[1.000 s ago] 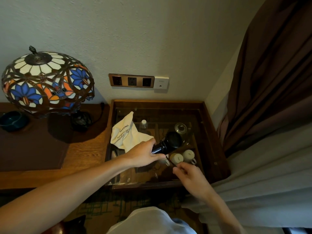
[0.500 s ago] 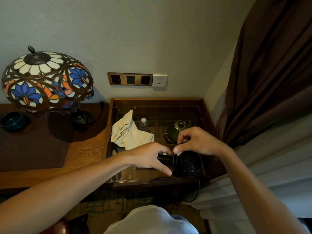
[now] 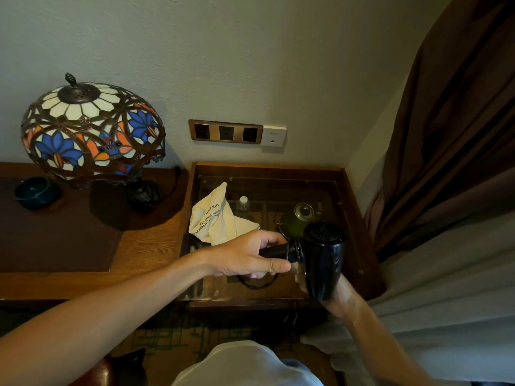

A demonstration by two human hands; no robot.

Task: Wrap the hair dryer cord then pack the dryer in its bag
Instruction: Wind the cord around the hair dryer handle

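I hold a black hair dryer [image 3: 323,257] above the glass-topped side table [image 3: 359,246]. My left hand [image 3: 248,257] is closed around its handle, where turns of black cord [image 3: 297,250] lie wound next to the body. A loop of the cord [image 3: 257,285] hangs below that hand. My right hand [image 3: 338,298] is under the dryer's body and mostly hidden by it; whether it grips the cord cannot be seen. The cream cloth bag [image 3: 217,218] with printed text lies crumpled on the glass behind my left hand.
A stained-glass lamp [image 3: 92,132] and a dark bowl [image 3: 34,190] stand on the wooden desk [image 3: 145,246] at the left. Wall sockets [image 3: 225,132] sit above the table. A green teapot [image 3: 298,220] and small bottle [image 3: 243,203] lie under the glass. Brown curtain [image 3: 446,135] hangs at right.
My right hand has dropped from above the handle to beneath the dryer's body. The dryer has turned, its rear grille now facing up, with more cord showing on the handle.
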